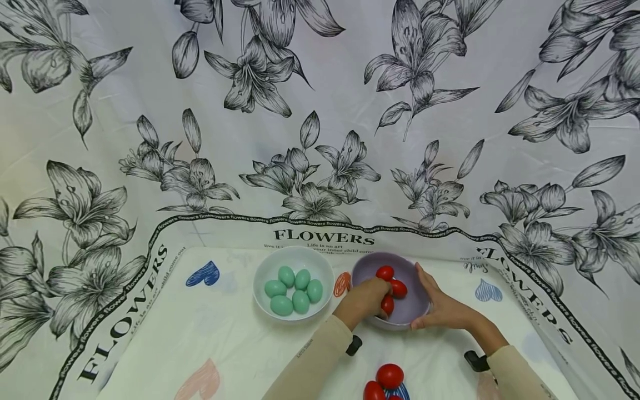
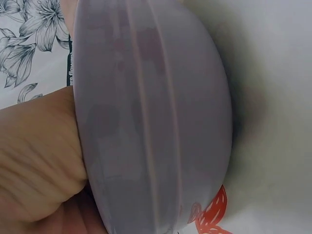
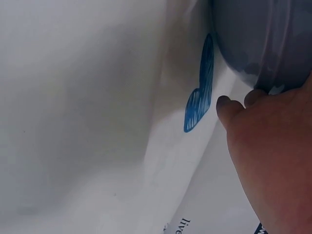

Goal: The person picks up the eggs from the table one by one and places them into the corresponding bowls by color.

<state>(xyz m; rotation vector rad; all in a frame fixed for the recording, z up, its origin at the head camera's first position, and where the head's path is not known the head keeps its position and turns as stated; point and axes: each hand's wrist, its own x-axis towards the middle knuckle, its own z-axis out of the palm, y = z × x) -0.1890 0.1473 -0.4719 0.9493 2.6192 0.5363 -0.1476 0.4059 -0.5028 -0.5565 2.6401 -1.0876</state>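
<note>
In the head view a purple bowl (image 1: 415,316) stands right of centre, holding several red eggs. My left hand (image 1: 367,300) reaches over its near left rim, fingers and thumb around a red egg (image 1: 387,305) low in the bowl. Two other red eggs, an upper egg (image 1: 385,273) and a right-hand egg (image 1: 398,288), lie just beyond the fingers. My right hand (image 1: 445,308) holds the bowl's right side, thumb near the front and fingers farther back. The left wrist view shows mostly the bowl's outer wall (image 2: 156,117), which hides the left fingertips.
Left of the purple bowl stands a white bowl (image 1: 260,303) with several pale green eggs (image 1: 301,301). More red eggs (image 1: 390,376) lie on the white cloth (image 1: 240,355) at the near edge, partly cut off. A flower-printed curtain (image 1: 320,139) rises behind.
</note>
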